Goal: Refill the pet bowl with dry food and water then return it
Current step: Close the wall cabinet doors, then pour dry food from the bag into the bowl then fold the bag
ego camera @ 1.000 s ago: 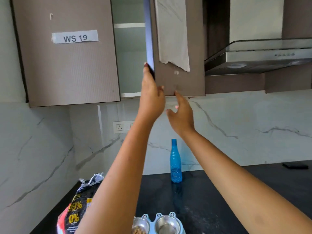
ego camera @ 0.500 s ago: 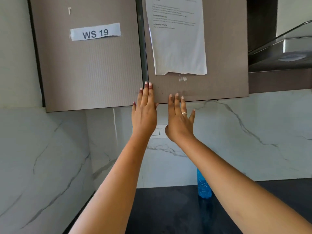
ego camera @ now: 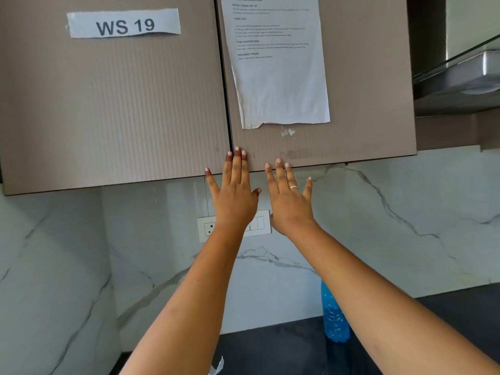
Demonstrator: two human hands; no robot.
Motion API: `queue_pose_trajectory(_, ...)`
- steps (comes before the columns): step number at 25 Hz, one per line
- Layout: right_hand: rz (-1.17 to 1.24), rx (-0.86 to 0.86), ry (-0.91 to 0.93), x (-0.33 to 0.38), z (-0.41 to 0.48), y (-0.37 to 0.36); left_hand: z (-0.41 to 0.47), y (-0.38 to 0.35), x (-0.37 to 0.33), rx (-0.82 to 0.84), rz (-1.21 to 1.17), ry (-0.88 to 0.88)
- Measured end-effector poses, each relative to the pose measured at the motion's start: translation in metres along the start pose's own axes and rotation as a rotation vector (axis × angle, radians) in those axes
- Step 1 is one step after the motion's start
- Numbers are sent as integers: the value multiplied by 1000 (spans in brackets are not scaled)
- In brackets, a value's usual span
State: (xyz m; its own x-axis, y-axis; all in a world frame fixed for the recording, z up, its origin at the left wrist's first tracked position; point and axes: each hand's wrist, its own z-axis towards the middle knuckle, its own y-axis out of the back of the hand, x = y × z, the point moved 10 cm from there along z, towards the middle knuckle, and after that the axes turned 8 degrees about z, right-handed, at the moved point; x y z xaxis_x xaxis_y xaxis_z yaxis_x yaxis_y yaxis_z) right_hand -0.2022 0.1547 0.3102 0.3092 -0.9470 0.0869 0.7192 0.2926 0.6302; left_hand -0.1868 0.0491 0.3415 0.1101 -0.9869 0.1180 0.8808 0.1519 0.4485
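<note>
Dark speckled stone countertop (ego camera: 284, 353) low in the frame, white grey-veined marble backsplash (ego camera: 405, 226) rising behind it. Nearest us, a crumpled scrap of white packaging (ego camera: 217, 367) pokes up at the bottom edge. A translucent blue plastic water bottle (ego camera: 334, 318) stands upright on the counter against the wall, half hidden behind the right forearm. The pet bowl is out of shot, so its place can't be told.

Both bare arms reach up and away. Left hand (ego camera: 236, 194) is flat, fingers spread, gripping nothing, fingertips (ego camera: 237, 155) laid on the bottom edge where the two doors meet. Right hand (ego camera: 289, 200), a ring on one finger, is also flat and empty, fingertips on the lower edge of the taupe ribbed right cabinet door (ego camera: 365, 104).

Behind the wrists, a white wall switch-and-socket plate (ego camera: 258, 223). Both doors sit shut. On the left taupe door (ego camera: 121, 104), a paper label reading "WS 19" (ego camera: 124, 24); on the right, a taped white printed instruction sheet (ego camera: 278, 63). Far right, a steel and glass range hood (ego camera: 460, 79).
</note>
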Motion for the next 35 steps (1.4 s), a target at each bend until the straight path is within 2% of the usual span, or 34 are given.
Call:
queue_pose_trajectory(7, -21, -24, 1, -4, 9, -16, 7, -21, -1, -27, 12, 2)
queue_pose_trajectory(10, -8, -19, 4, -4, 9, -16, 3, -20, -3, 11, 61, -8)
queue_pose_trajectory(14, 68, 39, -25, 2, 5, -13, -18, -20, -5, 143, 113, -47)
queue_pose_trajectory(17, 271, 123, -43, 15, -17, -28, -43, -25, 1, 322, 27, -73)
queue_pose_trajectory(19, 514, 228, -84, 27, -52, -57, -82, -35, 19, 540, -49, -32)
queue_pose_trajectory(21, 765, 445, -142, 43, -108, -101, -145, -40, 43, 698, -116, 52)
queue_pose_trajectory(22, 874, 571, -173, 53, -141, -124, -178, -37, 55, 725, -149, 89)
queue_pose_trajectory(25, 1115, 941, -266, 90, -244, -183, -271, -13, 94, 678, -281, 216)
queue_pose_trajectory(27, 1235, 1116, -289, 114, -293, -204, -313, 5, 126, 597, -472, 345)
queue_pose_trajectory(32, 1380, 1392, -317, 156, -365, -219, -430, -3, 182, 656, -938, 867)
queue_pose_trajectory(35, 1401, 1434, -281, 172, -391, -222, -483, -15, 173, 723, -1005, 954)
